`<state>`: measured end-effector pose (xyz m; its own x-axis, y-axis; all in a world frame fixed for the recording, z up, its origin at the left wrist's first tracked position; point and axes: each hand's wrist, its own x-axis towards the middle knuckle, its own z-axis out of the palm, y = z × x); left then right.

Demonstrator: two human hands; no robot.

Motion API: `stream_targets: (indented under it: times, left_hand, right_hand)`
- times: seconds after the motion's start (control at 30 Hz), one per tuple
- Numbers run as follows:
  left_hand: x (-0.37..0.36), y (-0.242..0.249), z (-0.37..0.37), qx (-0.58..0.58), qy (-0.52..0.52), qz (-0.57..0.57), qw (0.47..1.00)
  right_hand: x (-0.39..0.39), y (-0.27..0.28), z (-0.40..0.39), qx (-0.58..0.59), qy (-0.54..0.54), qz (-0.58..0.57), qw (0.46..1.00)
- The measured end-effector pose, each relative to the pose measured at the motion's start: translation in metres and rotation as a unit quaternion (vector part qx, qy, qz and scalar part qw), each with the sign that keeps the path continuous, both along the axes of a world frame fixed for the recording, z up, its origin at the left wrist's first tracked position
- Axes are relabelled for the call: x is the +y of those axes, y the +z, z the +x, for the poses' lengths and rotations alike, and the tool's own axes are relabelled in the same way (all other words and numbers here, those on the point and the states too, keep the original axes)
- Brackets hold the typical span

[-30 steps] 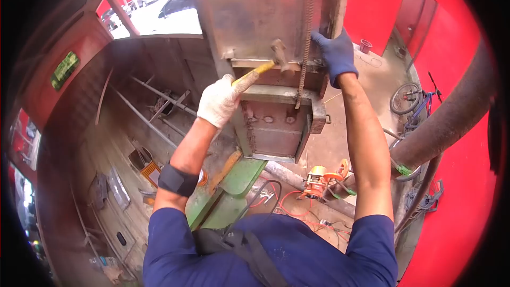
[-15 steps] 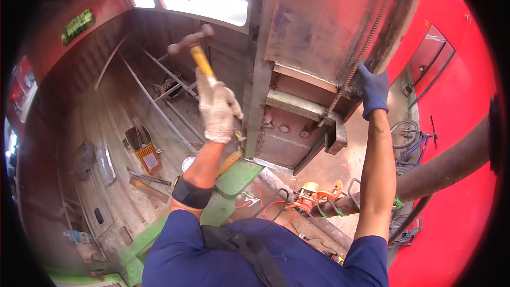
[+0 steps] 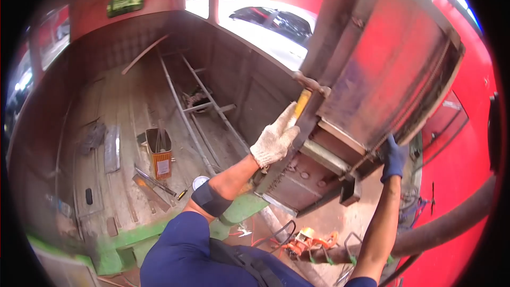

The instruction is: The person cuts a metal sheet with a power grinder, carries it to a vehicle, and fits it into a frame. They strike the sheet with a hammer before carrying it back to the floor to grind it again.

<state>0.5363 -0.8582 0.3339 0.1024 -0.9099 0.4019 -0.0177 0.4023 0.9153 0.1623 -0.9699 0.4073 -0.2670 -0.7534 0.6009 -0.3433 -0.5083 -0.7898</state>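
Note:
My left hand (image 3: 274, 141), in a white knit glove, grips the yellow handle of a hammer (image 3: 304, 95). The hammer's steel head rests against the left edge of a large rusty steel structure (image 3: 382, 69) that rises in front of me. My right hand (image 3: 394, 158), in a dark blue glove, grips the lower right edge of that structure beside a twisted steel rod (image 3: 409, 111) running down its side. Below the hands a bolted steel plate (image 3: 300, 178) forms the structure's base.
To the left lies a rusty truck bed (image 3: 117, 127) with long steel bars (image 3: 186, 117), an open orange can (image 3: 159, 154) and loose tools. A green ledge (image 3: 234, 212) sits beneath me. An orange power tool (image 3: 305, 239) with cables lies below. Red walls stand right; parked cars beyond.
The hammer swung from raised up at the left back onto the structure's left edge. My view tilted upward and left. The right hand kept its hold on the structure.

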Motion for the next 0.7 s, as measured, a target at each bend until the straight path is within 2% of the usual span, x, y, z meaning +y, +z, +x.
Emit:
stream_targets:
  times: [0.07, 0.13, 0.17, 0.2, 0.27, 0.3, 0.33, 0.4, 0.43, 0.53, 0.57, 0.6, 0.67, 0.7]
  left_hand:
    - [-0.027, -0.017, 0.004, -0.013, 0.070, -0.168, 0.983]
    - [-0.006, 0.025, 0.009, 0.165, 0.018, -0.080, 0.983]
    - [0.003, 0.051, 0.013, 0.150, 0.059, -0.089, 0.983]
    - [0.005, 0.069, 0.017, 0.159, 0.056, -0.094, 0.981]
    - [-0.011, 0.099, 0.011, 0.208, 0.046, -0.117, 0.970]
    - [-0.009, 0.115, 0.002, 0.155, 0.079, -0.138, 0.975]
    - [-0.027, 0.133, 0.000, 0.011, -0.031, -0.093, 0.995]
    - [-0.032, 0.143, 0.008, 0.038, -0.028, -0.089, 0.995]
    - [-0.027, 0.152, 0.009, 0.037, 0.023, -0.087, 0.995]
    - [-0.021, 0.179, 0.010, 0.185, 0.070, -0.187, 0.962]
    - [-0.033, 0.188, 0.012, 0.225, 0.032, -0.187, 0.956]
    - [-0.039, 0.199, 0.007, 0.223, 0.030, -0.190, 0.956]
    - [-0.048, 0.215, -0.015, 0.104, -0.006, -0.105, 0.989]
    - [-0.037, 0.220, -0.027, 0.036, -0.028, -0.165, 0.985]
  right_hand:
    - [-0.005, 0.001, -0.001, -0.004, 0.020, -0.024, 1.000]
    - [-0.011, -0.005, -0.010, 0.014, -0.005, -0.002, 1.000]
    - [-0.020, -0.012, -0.014, -0.014, 0.000, -0.023, 1.000]
    - [-0.022, -0.017, -0.015, -0.017, -0.008, -0.026, 0.999]
    - [-0.017, -0.011, -0.017, 0.003, -0.013, 0.043, 0.999]
    - [-0.010, -0.007, -0.006, 0.009, -0.008, 0.033, 0.999]
    - [-0.002, -0.003, -0.005, 0.009, -0.010, 0.019, 1.000]
    - [-0.010, -0.008, -0.009, 0.004, 0.012, 0.018, 1.000]
    - [-0.010, -0.009, -0.008, 0.010, 0.031, -0.015, 0.999]
    - [-0.007, -0.007, -0.005, -0.003, 0.027, 0.004, 1.000]
    - [-0.009, -0.008, -0.007, -0.014, 0.045, 0.019, 0.999]
    - [-0.013, -0.010, -0.009, -0.016, 0.044, 0.016, 0.999]
    - [-0.019, -0.015, -0.011, 0.021, 0.018, -0.036, 0.999]
    - [-0.015, -0.013, -0.010, 0.020, 0.017, -0.037, 0.999]
